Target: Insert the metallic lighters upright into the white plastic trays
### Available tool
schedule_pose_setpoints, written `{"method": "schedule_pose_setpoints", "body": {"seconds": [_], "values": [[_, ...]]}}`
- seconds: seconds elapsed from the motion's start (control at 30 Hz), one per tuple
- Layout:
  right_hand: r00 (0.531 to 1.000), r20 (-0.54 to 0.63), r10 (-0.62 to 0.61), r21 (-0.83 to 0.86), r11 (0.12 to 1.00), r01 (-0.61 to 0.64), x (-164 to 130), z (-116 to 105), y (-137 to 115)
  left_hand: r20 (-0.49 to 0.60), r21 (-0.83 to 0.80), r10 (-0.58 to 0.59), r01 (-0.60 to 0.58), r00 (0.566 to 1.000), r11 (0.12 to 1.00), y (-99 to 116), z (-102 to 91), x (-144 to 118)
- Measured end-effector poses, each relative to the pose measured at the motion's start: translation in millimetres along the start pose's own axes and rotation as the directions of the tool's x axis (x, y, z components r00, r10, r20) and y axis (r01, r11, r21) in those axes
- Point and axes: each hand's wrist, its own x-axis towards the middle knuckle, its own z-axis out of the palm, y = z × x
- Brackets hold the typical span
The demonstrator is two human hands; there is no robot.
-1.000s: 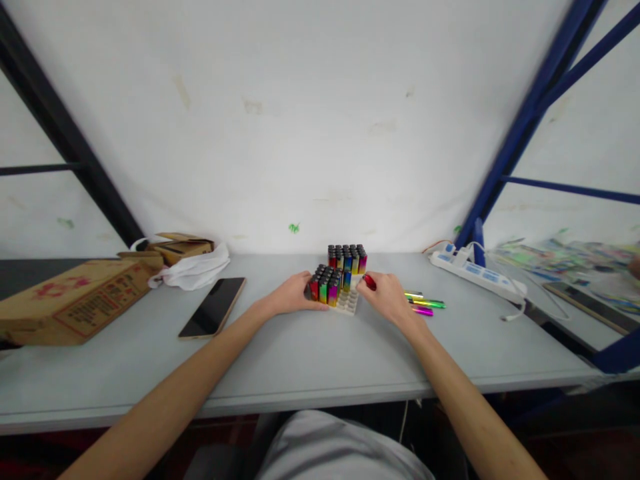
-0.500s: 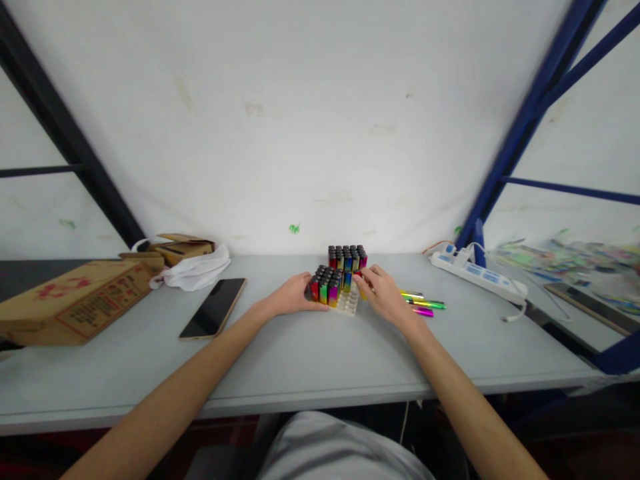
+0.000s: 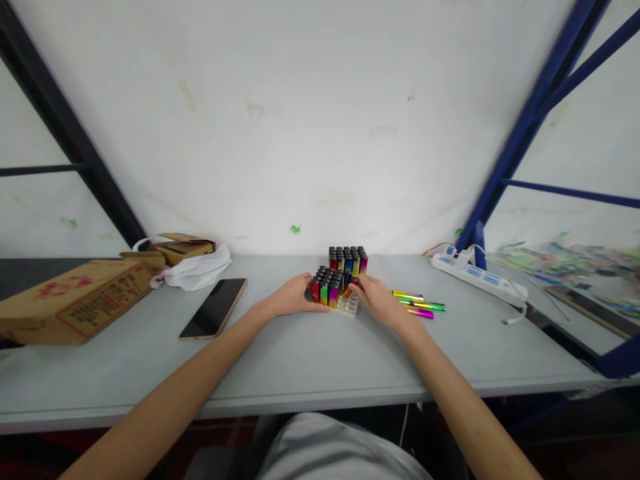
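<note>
A pale slotted tray (image 3: 350, 307) stands mid-table, its left part filled with upright shiny lighters (image 3: 324, 293) with black tops. My left hand (image 3: 295, 295) wraps the left side of this tray, thumb low at the front and fingers behind. My right hand (image 3: 376, 297) is closed on a lighter (image 3: 354, 283) above the tray's right part, beside the standing rows; the fingers hide much of it. Several open slots show at the tray's front right. Just behind stands a second block of upright lighters (image 3: 348, 257). Loose lighters (image 3: 420, 305) in yellow, green and magenta lie right of my right hand.
A black-screened phone (image 3: 214, 309) lies left of my left forearm. Farther left are a cardboard box (image 3: 75, 300), a smaller open box (image 3: 183, 250) and a white plastic bag (image 3: 200, 269). A white power strip (image 3: 477, 275) with cables lies at the right, by the blue frame (image 3: 520, 127).
My right hand has moved slightly left and inward, bringing the lighter from the tray's right edge over its slots. My left hand stays in place on the tray.
</note>
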Motion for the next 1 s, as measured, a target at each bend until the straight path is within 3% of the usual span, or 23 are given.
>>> {"method": "schedule_pose_setpoints", "body": {"seconds": [0.3, 0.4, 0.5, 0.67, 1.0], "values": [[1.0, 0.023, 0.021, -0.216, 0.976, -0.016, -3, 3, 1, 0.004, 0.033, -0.006, 0.006, 1.0, 0.999, 2, -0.4, 1], [0.998, 0.001, -0.07, -0.105, 0.992, 0.07, -4, 0, 10, 0.017, 0.053, 0.005, -0.006, 1.0, 0.999, 1, -0.2, 0], [0.986, -0.099, -0.136, 0.034, 0.99, 0.14, -2, -7, 22, 0.02, 0.06, 0.022, -0.024, 1.0, 0.998, 1, -0.2, 0], [0.955, -0.282, -0.093, 0.096, 0.988, 0.125, -4, -29, 37, 0.003, 0.019, 0.028, -0.028, 1.0, 0.999, 1, -0.5, 0], [0.939, -0.342, -0.035, 0.098, 0.993, 0.072, -11, -57, 45, 0.003, 0.008, 0.009, -0.009, 1.0, 1.0, 3, -2.3, 0]]}}
